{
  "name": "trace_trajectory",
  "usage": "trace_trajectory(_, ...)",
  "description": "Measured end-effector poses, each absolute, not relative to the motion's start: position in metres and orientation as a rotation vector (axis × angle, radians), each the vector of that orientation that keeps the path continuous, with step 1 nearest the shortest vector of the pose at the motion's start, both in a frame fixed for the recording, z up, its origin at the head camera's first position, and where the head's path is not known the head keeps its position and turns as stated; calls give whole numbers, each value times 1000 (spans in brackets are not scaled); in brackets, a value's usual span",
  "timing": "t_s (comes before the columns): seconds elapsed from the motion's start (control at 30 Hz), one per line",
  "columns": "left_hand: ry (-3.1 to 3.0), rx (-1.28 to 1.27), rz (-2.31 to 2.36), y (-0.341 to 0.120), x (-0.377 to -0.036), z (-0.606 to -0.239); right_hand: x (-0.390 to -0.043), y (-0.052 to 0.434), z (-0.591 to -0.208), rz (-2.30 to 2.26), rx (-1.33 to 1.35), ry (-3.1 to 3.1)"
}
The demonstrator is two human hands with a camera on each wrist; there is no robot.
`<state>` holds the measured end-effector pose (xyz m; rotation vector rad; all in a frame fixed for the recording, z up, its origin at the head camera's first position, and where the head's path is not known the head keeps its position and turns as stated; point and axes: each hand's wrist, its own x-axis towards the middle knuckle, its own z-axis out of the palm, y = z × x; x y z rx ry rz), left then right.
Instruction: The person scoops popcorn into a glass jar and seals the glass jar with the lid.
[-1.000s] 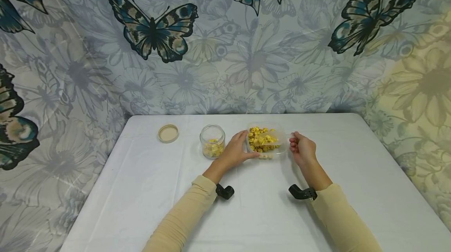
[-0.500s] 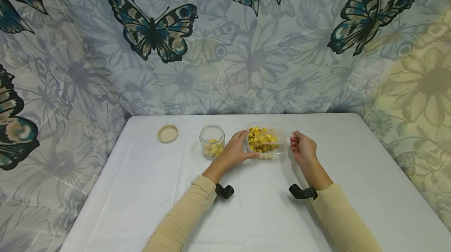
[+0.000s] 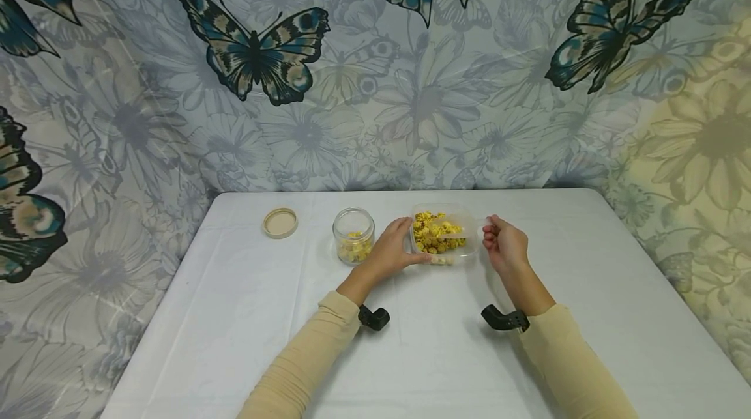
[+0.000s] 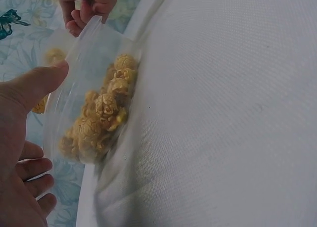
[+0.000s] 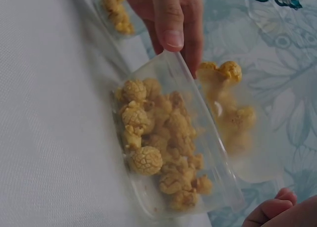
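In the head view, my left hand [image 3: 387, 248] grips the left side of a clear plastic container [image 5: 218, 153], its thumb along the near rim. Yellow popcorn [image 3: 427, 238] fills much of the container. My right hand [image 3: 504, 246] pinches the handle of a translucent scoop [image 5: 260, 162] at the container's right side. The scoop's bowl is over the popcorn, and the right wrist view shows several pieces [image 5: 230, 73] in it. Left of my left hand stands an uncapped glass jar [image 3: 354, 236] with some popcorn in its lower part.
A round, pale gold lid [image 3: 279, 222] lies on the table to the left of the jar. White cloth covers the table [image 3: 434, 354]. Behind its far edge hangs a butterfly-patterned backdrop [image 3: 352, 132].
My right hand has risen very slightly, and the scoop has shifted a little within the container. My left hand, the container, the jar and the lid stay put.
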<state>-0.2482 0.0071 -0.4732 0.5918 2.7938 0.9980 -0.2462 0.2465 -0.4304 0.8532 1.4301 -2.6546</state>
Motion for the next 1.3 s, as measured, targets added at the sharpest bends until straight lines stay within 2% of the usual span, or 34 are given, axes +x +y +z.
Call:
trace_trajectory(0.4, 2771, 585, 1032, 6, -247, -464, -249, 244, -425, -2698, 858, 1396)
trace_trajectory(1.3, 2763, 571, 1171, -8, -244, -416, -254, 230, -401, -2780, 667, 1346)
